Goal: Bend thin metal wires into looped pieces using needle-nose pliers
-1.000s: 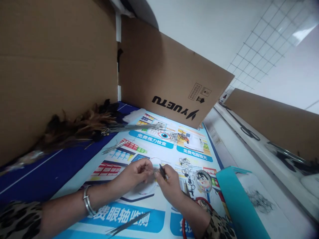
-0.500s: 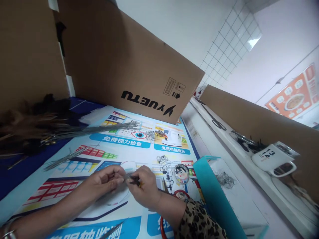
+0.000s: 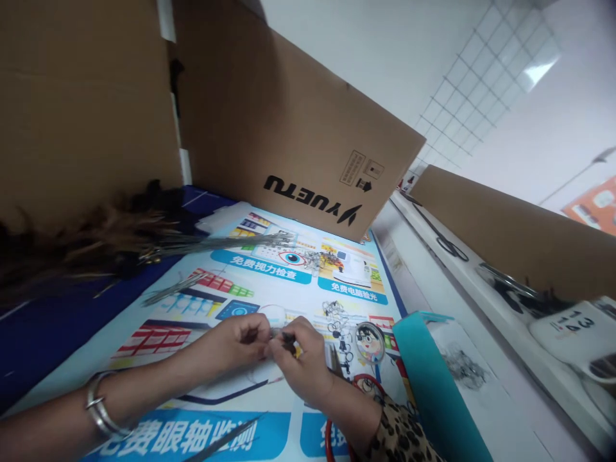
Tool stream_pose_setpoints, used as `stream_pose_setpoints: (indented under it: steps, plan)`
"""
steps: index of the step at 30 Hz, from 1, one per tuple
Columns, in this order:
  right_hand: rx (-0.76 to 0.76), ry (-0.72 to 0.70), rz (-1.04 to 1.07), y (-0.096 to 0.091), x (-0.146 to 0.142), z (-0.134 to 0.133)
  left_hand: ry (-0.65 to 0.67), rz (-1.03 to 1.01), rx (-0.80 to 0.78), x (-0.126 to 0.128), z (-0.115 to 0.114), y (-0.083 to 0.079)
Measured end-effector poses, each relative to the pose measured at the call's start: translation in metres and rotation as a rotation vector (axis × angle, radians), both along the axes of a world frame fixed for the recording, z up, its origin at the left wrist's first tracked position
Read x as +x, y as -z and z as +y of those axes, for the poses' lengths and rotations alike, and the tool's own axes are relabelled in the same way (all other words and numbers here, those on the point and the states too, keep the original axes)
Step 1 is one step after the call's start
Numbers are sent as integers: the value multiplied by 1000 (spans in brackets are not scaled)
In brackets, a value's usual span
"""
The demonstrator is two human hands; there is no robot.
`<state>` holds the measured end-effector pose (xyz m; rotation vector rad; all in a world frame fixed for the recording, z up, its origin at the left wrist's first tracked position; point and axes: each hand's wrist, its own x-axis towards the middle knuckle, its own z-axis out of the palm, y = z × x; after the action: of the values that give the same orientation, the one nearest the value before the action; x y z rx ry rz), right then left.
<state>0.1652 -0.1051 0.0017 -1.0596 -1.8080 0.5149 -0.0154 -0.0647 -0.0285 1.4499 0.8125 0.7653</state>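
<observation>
My left hand (image 3: pixel 240 343) and my right hand (image 3: pixel 301 366) meet over a printed poster (image 3: pixel 269 276) on the table. The left fingers pinch a thin clear loop of wire (image 3: pixel 274 316). The right fingers are closed on a small dark tool (image 3: pixel 287 336) whose tip touches that loop. A silver bangle (image 3: pixel 99 404) sits on my left wrist. My right sleeve is leopard print.
Brown feathers with wire stems (image 3: pixel 120 240) lie at the left. Cardboard sheets (image 3: pixel 298 135) stand behind. Small metal rings (image 3: pixel 339 317), a round cartoon badge (image 3: pixel 369 339), a red ring (image 3: pixel 337 443) and a teal box (image 3: pixel 433 385) lie to the right. A white mug (image 3: pixel 577 330) stands at far right.
The view swung right and then partly back. Both hands stayed together on the loop, their fingers drawing closer.
</observation>
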Motion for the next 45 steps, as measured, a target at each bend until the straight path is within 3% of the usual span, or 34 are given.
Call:
stream_pose_setpoints:
  steps: [4,9,15,18,21,23,29,36,45]
  plan:
    - [14,-31,-5,-12,1,-1,116,-72,-134,3,-3,-19]
    - [-67,-21,31,-19,2,-1,163,-9,-88,5,-3,-37]
    - [-230,-32,54,-16,8,3,77,-101,-92,7,-2,-29]
    - [-394,44,235,-12,13,8,-32,-131,-157,1,-5,-24]
    - [-523,-16,419,-12,17,13,-97,-124,-235,-9,-5,-23]
    - [-588,-51,424,-16,21,16,-139,-123,-264,-13,-3,-22]
    - [-764,-161,-39,-36,32,15,-187,-139,-236,-17,-2,-20]
    - [-536,-165,-616,-52,30,12,-173,-136,-213,-18,-6,-23]
    - [-269,41,-956,-40,22,9,-152,-85,-132,-16,-6,-22]
